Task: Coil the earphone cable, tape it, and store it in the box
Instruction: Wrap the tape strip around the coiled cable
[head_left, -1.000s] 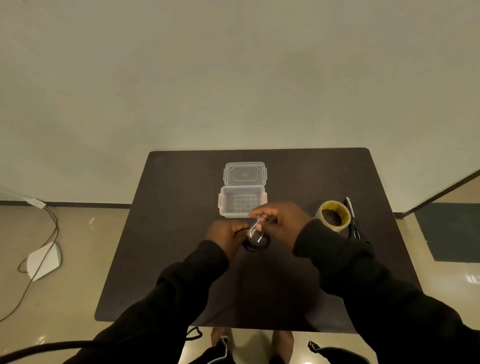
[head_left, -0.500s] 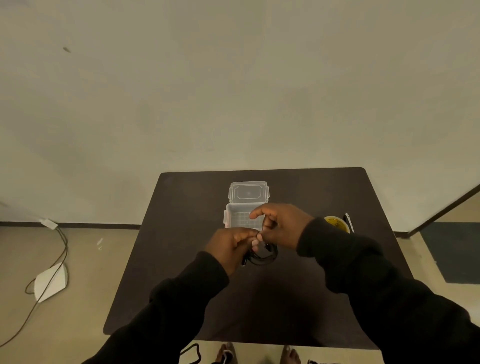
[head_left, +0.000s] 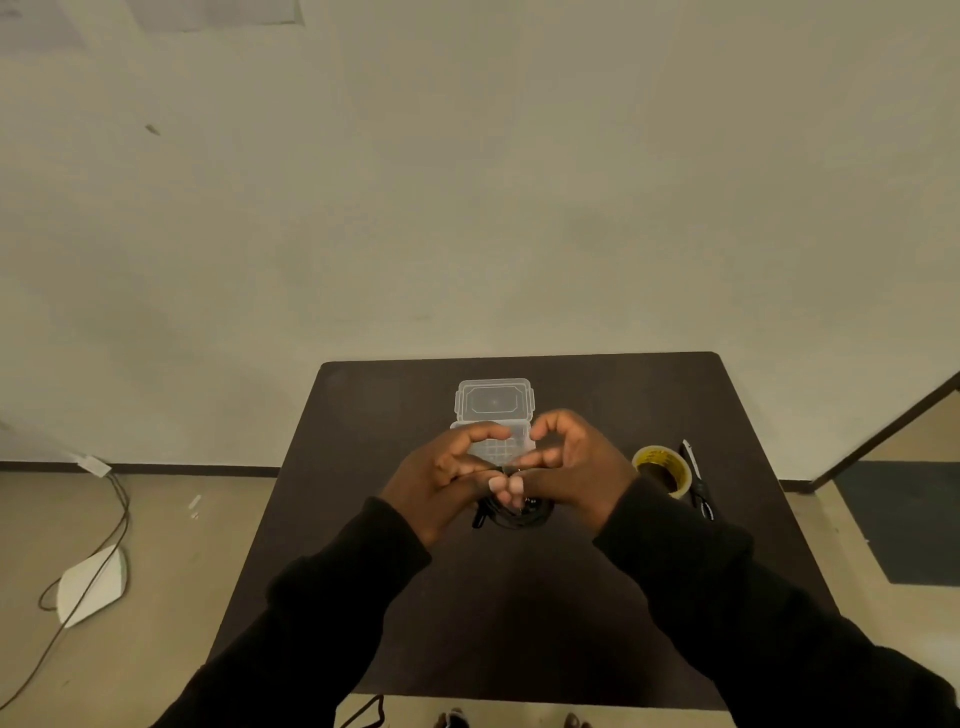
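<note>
A black coiled earphone cable hangs between both hands above the dark table. My left hand and my right hand meet fingertip to fingertip over the top of the coil, both gripping it; most of the coil is hidden under the fingers. A bit of clear tape may be at the pinch, too small to tell. Just behind the hands stands the open clear plastic box with its lid folded back.
A roll of yellowish tape lies to the right of my right hand, with black-handled scissors beside it. On the floor to the left lie a white device and its cable. A dark mat lies at the far right.
Both hands have risen with the coil and now overlap the box's front in view. The camera has tilted upward, so the table sits lower in the frame.
</note>
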